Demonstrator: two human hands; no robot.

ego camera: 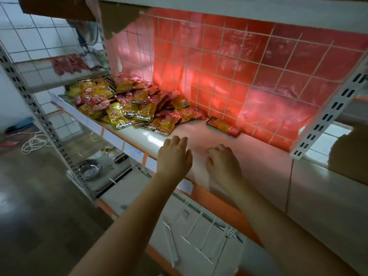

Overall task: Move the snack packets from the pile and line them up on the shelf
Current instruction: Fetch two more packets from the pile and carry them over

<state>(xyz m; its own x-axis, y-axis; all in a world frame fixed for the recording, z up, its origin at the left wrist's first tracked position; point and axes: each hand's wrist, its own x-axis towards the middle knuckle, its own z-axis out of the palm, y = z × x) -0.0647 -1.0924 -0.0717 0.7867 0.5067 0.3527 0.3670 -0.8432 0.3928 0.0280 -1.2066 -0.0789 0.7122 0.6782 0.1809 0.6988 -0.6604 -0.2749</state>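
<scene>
Ahead, beyond the left hand (175,154), packets lettered "KONCHEW" are heaped in a pile (127,104); nothing is held by either hand, the right hand (222,162) loosely curled.

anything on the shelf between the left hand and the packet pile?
Nothing: in the head view the stretch of white shelf between the left hand and the near edge of the packet pile is bare. The hand holds nothing.

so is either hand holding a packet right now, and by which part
Nothing is held. The left hand and right hand hover empty over the shelf, short of the pile.
</scene>
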